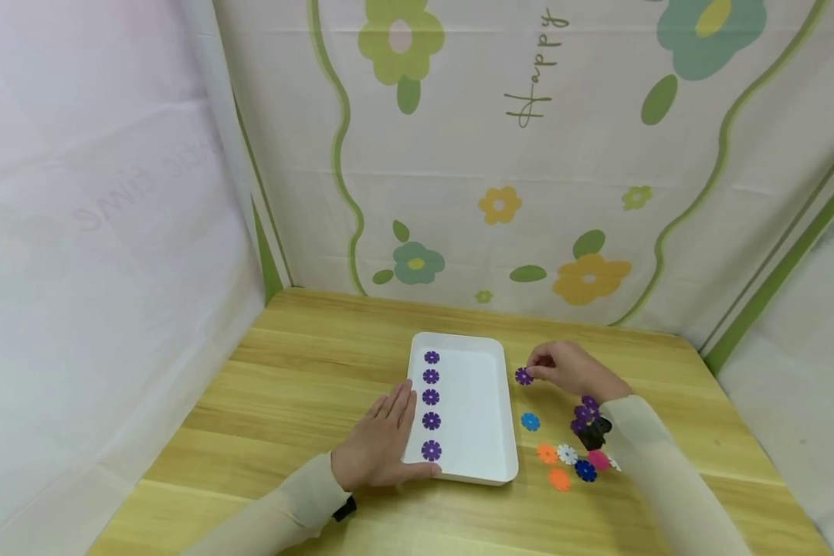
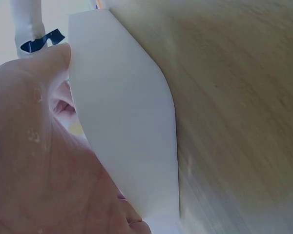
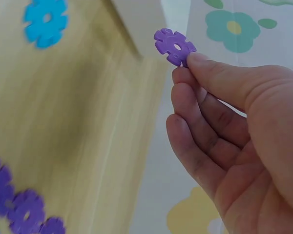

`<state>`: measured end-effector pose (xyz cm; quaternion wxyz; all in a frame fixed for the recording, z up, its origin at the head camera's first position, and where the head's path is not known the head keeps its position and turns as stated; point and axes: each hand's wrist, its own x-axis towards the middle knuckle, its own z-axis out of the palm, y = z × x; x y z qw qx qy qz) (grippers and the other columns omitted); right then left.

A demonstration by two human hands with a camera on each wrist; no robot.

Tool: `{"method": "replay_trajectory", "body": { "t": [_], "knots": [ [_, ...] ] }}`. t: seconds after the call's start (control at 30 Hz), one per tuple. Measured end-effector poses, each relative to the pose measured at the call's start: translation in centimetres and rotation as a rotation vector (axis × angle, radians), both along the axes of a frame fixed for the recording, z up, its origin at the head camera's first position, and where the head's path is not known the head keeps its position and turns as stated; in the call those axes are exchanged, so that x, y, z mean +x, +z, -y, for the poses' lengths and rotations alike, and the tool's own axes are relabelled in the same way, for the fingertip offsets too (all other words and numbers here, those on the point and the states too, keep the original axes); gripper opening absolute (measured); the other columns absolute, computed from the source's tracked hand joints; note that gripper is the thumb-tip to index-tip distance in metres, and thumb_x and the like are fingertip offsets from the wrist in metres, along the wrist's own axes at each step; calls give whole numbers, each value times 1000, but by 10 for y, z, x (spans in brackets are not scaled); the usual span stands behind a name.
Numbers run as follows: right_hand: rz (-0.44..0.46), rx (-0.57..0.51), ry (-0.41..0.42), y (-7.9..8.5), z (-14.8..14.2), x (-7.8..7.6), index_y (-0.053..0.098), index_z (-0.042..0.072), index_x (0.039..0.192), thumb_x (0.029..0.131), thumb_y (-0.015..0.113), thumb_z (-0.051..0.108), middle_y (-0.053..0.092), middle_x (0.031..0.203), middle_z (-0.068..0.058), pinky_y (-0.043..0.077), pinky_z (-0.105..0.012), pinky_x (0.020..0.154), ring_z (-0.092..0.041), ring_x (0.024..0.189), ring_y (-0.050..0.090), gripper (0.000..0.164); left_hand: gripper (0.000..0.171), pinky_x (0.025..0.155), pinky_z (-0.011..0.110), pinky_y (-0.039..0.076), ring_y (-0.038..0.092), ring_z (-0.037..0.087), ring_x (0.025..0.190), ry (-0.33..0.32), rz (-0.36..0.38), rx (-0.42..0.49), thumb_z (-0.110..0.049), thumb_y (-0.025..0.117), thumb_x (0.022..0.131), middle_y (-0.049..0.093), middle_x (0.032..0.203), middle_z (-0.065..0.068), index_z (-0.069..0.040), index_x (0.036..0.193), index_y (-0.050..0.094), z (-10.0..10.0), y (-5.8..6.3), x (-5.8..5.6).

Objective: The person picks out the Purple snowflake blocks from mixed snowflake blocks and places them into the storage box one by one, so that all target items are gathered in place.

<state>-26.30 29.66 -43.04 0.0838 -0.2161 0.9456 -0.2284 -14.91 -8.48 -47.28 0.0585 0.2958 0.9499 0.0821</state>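
White tray point(image 1: 476, 409): five purple discs point(image 1: 431, 397) in a single column along its left side, right part bare. My left hand point(image 1: 375, 445) spread at the near-left corner, fingers straight along the left rim, thumb on the near one. My right hand point(image 1: 566, 368) pinches another purple disc point(image 3: 175, 47) by its edge, most of it protruding beyond thumb and fingertips, just right of the tray.
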Motion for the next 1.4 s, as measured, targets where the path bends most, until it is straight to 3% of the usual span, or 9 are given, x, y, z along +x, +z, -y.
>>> {"method": "replay_trajectory", "body": {
  "t": [0.43, 0.8, 1.07, 1.4],
  "knots": [
    [32, 1, 3, 13, 56, -35, 80, 14, 100, 104, 69, 19, 78, 96, -5, 52, -31, 72, -15, 77, 59, 12, 122, 132, 52, 27, 19, 37, 165, 16, 7, -8, -87, 48, 90, 14, 176, 24, 5, 166, 22, 0, -3, -2],
    [48, 30, 10, -5, 91, -64, 83, 10, 98, 103, 70, 12, 80, 96, -4, 57, -30, 75, -14, 79, 65, 14, 122, 131, 51, 28, 21, 37, 164, 7, -6, -28, -88, 47, 91, 15, 176, 24, 5, 165, 23, 0, 0, -1],
    [10, 109, 31, -14, 100, -69, 83, 8, 88, 100, 72, 8, 78, 88, -4, 53, -27, 69, -14, 73, 60, 16, 122, 131, 51, 29, 21, 37, 164, 6, -15, -21, -88, 47, 91, 16, 176, 25, 6, 165, 23, -1, -2, 0],
    [-10, 168, -6, -15, 106, -68, 82, 7, 82, 96, 75, 5, 75, 82, -3, 50, -25, 66, -13, 71, 59, 16, 122, 131, 51, 28, 21, 36, 164, 15, -6, -12, -87, 48, 91, 15, 176, 24, 5, 165, 22, 0, -2, 0]
  ]
}}
